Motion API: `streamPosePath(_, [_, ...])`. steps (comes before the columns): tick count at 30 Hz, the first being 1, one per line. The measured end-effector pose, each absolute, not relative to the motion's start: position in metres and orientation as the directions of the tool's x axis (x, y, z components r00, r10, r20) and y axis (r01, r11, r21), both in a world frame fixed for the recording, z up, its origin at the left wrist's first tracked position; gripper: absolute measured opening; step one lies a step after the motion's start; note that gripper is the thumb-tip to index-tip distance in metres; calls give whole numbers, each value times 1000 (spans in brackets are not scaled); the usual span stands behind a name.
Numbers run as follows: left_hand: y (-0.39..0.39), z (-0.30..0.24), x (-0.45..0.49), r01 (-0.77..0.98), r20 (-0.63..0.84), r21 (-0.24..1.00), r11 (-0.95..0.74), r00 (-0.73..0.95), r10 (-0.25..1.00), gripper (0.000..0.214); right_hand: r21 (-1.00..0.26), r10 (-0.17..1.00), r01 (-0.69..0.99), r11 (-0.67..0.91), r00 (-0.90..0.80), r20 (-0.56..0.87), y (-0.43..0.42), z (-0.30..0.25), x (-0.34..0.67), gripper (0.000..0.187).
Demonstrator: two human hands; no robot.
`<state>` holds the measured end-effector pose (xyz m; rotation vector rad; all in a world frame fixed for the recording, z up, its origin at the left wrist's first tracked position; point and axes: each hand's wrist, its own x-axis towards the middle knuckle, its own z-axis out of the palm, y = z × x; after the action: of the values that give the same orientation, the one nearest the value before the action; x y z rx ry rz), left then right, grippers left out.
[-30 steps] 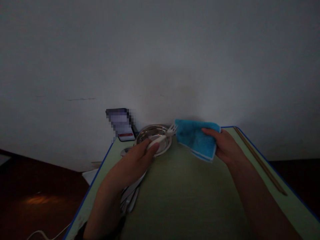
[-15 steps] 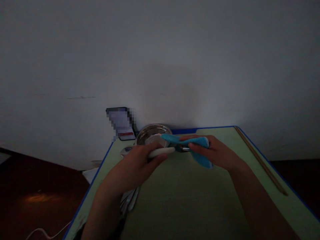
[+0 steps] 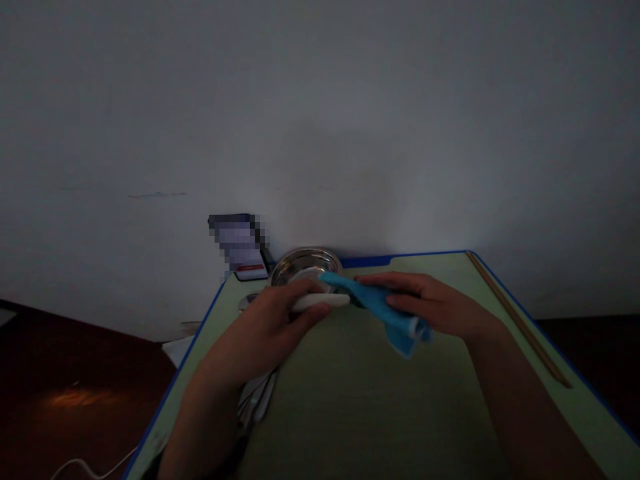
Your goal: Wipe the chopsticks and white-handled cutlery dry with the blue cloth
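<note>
My left hand (image 3: 263, 333) is closed around the white handle (image 3: 323, 302) of a utensil, held level above the table. Its far end points right and goes under a blue cloth (image 3: 373, 300), so I cannot tell what kind of utensil it is. My right hand (image 3: 443, 305) pinches that cloth over the utensil's far end, with a loose corner hanging down. Just behind both hands stands a shiny metal bowl (image 3: 333, 260) with something clear or pale inside, partly covered by my left hand.
A phone (image 3: 245, 247) leans against the wall at the back left. Several utensils with pale handles (image 3: 263, 400) lie beside my left forearm, and a rounded metal piece (image 3: 246, 303) shows behind it. Thin wooden sticks (image 3: 520, 321) lie along the table's (image 3: 380, 413) right edge.
My right hand has shifted slightly to the right, and its fingers have straightened. The blue cloth has folded down over the utensil, hiding the metal part that showed before. The left hand has barely moved.
</note>
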<state>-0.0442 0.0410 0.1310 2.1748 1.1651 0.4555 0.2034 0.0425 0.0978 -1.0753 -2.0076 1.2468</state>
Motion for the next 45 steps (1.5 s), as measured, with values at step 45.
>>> streamPosePath(45, [39, 137, -72, 709, -5, 605, -362, 458, 889, 23, -928, 921, 372, -32, -350, -172, 33, 100, 210, 32])
